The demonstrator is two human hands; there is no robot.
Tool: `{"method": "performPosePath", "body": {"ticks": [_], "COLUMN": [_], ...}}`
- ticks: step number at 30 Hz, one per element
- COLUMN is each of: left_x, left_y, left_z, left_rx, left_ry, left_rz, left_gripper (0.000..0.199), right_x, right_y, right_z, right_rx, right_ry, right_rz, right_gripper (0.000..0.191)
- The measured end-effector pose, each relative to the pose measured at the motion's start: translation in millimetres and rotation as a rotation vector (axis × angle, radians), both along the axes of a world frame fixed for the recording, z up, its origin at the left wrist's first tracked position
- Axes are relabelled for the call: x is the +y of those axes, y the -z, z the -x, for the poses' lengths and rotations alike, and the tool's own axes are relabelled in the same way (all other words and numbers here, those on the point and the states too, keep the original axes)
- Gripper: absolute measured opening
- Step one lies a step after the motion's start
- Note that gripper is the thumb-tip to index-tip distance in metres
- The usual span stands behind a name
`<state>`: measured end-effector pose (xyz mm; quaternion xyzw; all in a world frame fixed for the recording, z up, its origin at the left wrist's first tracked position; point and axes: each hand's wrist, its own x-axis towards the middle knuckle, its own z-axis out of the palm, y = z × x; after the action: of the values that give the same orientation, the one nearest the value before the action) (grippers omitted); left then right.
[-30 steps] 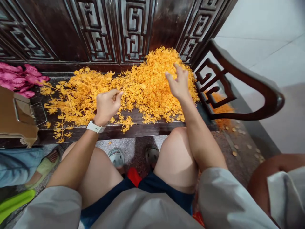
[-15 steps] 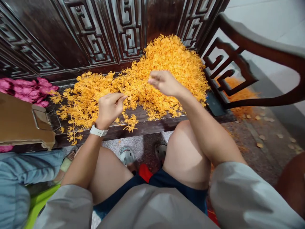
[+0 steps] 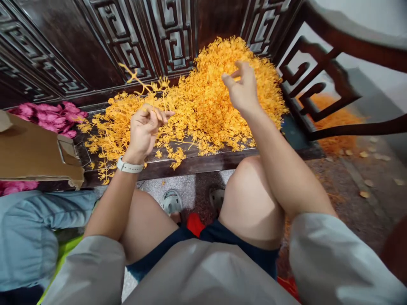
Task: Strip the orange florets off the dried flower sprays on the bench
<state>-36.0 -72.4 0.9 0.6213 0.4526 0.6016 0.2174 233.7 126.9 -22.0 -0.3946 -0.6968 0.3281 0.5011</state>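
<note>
A loose yellow plastic flower sprig (image 3: 135, 77) stands up above my left hand (image 3: 144, 127), whose bent fingers and thumb pinch it low down; the exact grip is partly hidden. The white watch band is on that wrist. Higher and to the right, my right hand (image 3: 243, 84) is over the big heap of yellow flowers (image 3: 219, 101), with thumb and fingers apart and nothing visible between them. The heap lies on a dark wooden bench (image 3: 210, 163) and thins out leftward behind and beside my left hand.
Pink flowers (image 3: 52, 118) lie at the left behind a cardboard box (image 3: 34, 148). A person's jeans-clad leg (image 3: 28, 237) is at lower left. The carved bench back (image 3: 178, 38) rises behind, with a curved armrest (image 3: 365, 55) at right. Orange pieces (image 3: 337, 123) lie beyond it.
My right hand has moved up and right, and its fingers have opened. My left hand has turned and risen slightly, and a yellow sprig now shows above it. The view has shifted a little.
</note>
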Motion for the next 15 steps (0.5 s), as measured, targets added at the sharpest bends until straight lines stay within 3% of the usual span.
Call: {"method": "performPosePath", "body": {"ticks": [2,6,8,11,15], "left_x": [3,6,7,9,8], "left_y": [1.6,5.9,9.3,12.7,10.9], "left_z": [-4,-17,-25,-38,-54], "left_rx": [0.02,0.039,0.033,0.128,0.236], "left_ry": [-0.003,0.017,0.021,0.057,0.148], "left_rz": [0.053,0.061,0.046,0.082,0.071], "left_gripper": [0.049,0.047,0.045,0.043,0.034], "right_x": [-19,-61,-76,-88,-91], "right_y": [-11.1,-29.4,-32.3,-32.2,-30.2], "right_z": [17,44,56,70,84], "right_rx": [-0.002,-0.003,0.03,0.134,0.268], "right_ry": [-0.139,-0.489,-0.567,-0.559,-0.413], "right_rz": [0.065,0.339,0.414,0.414,0.343], "right_gripper": [0.049,0.066,0.07,0.074,0.081]}}
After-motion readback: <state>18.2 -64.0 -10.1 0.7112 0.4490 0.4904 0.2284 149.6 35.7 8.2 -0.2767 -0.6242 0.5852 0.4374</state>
